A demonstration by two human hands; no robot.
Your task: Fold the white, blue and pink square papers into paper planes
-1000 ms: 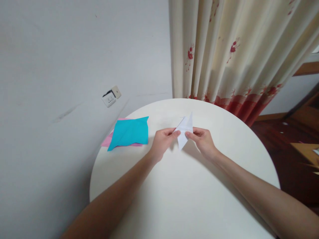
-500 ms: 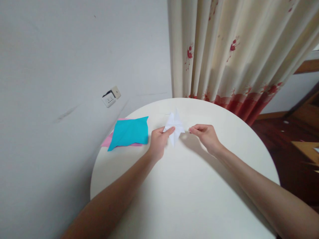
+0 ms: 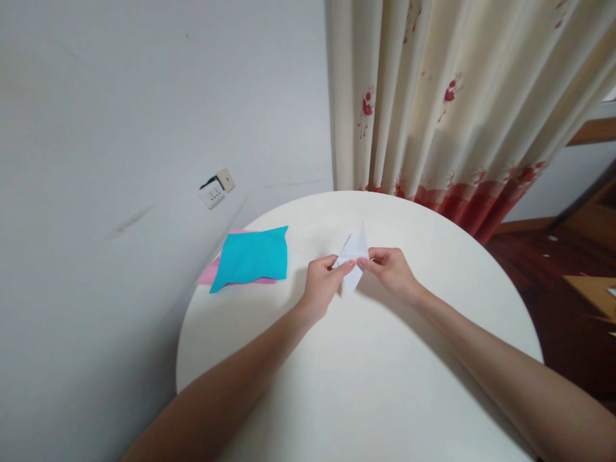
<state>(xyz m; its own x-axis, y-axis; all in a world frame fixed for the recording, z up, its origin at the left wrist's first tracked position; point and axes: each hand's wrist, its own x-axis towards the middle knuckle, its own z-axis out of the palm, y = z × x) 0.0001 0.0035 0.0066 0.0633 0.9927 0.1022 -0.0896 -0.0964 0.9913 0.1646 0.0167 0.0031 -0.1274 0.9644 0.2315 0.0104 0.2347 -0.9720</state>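
Observation:
A folded white paper [image 3: 355,247] with pointed corners is held up over the round white table [image 3: 375,385]. My left hand [image 3: 325,282] grips its left side, thumb lying on top and fingers behind. At its right edge my right hand [image 3: 392,273] pinches the paper between thumb and fingers. The two thumb tips are close together near the paper's middle. One sharp point of the paper sticks up beyond the hands and another points down below them. The fingers underneath are partly hidden.
On the table's left lies a turquoise sheet [image 3: 253,256] over pink sheets [image 3: 209,274]. Behind stand a pale wall with a socket [image 3: 212,192] and a cream curtain [image 3: 447,115] with red flowers. A wooden piece of furniture [image 3: 591,292] is at the far right.
My left hand has moved right and slightly nearer with the white paper. My right hand, apart from the paper before, has closed on its right edge.

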